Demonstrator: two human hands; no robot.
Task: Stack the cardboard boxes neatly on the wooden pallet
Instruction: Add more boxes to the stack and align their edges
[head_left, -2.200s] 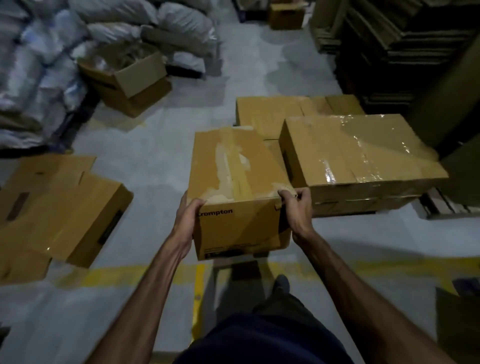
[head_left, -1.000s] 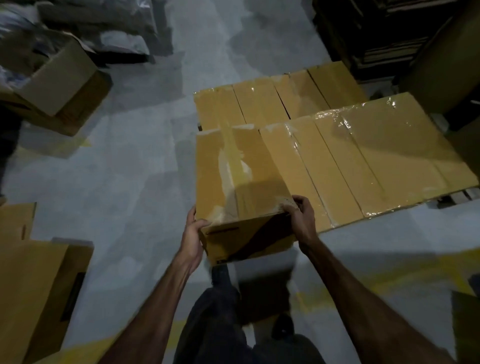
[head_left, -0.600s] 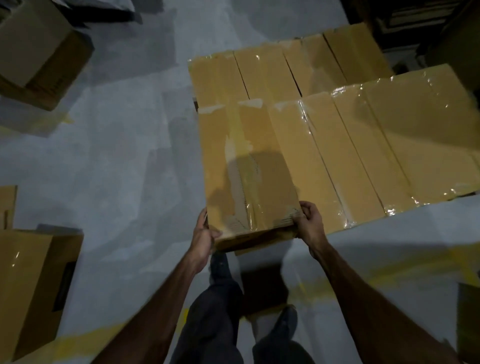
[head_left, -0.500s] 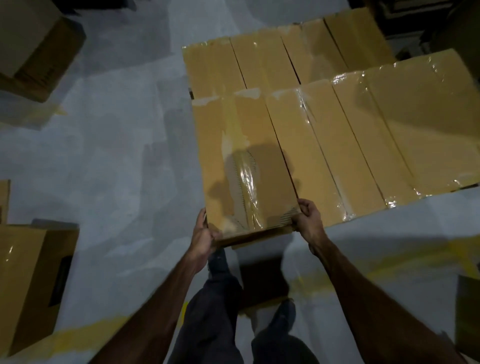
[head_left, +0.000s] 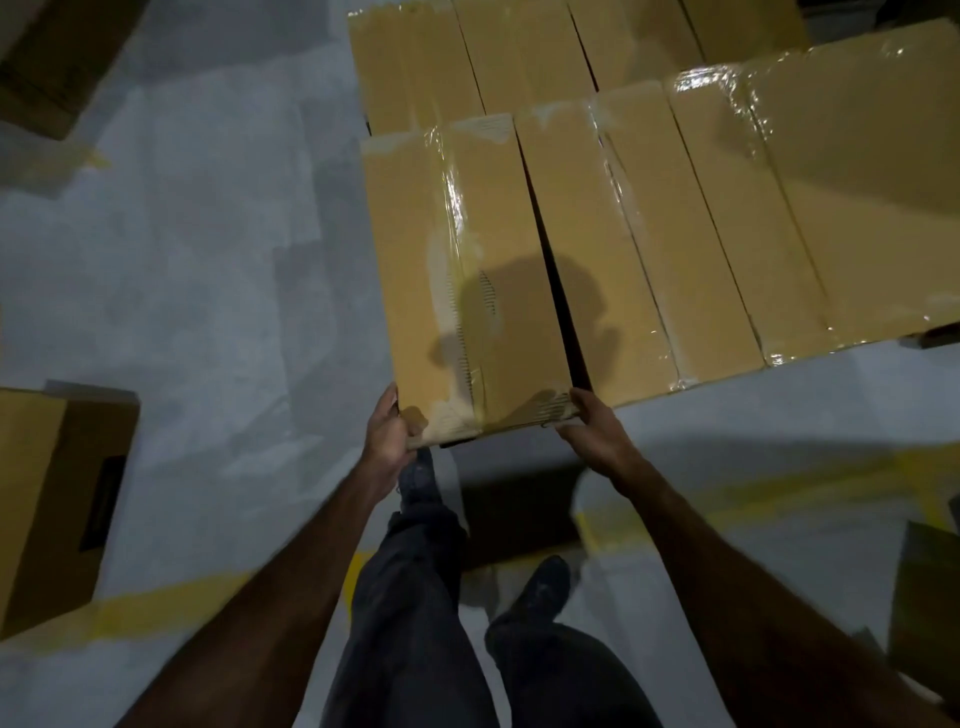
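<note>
A person seen from above holds a taped cardboard box (head_left: 467, 280) at its near end; the left hand (head_left: 387, 431) grips the near-left corner, thumb over the top edge and fingers (head_left: 410, 427) curled under it, while the right hand (head_left: 592, 431) clasps the near-right corner, its fingers hidden beneath the box; the box's long axis runs away from the person, its far end pointing toward the top of the view, and a strip of glossy tape follows that same line down the lid; it lies just beside a row of wrapped boxes (head_left: 727, 218) on its right, parallel to them with a dark narrow gap between, and its top sits about level with theirs; a lower row of boxes (head_left: 519, 52) lies beyond its far end; the pallet beneath cannot be made out; the person's dark trousers (head_left: 415, 597) and a shoe (head_left: 540, 587) stand on the grey floor (head_left: 182, 286), which carries a yellow painted line (head_left: 156, 608); another box (head_left: 52, 499) sits on the floor at the left edge.
</note>
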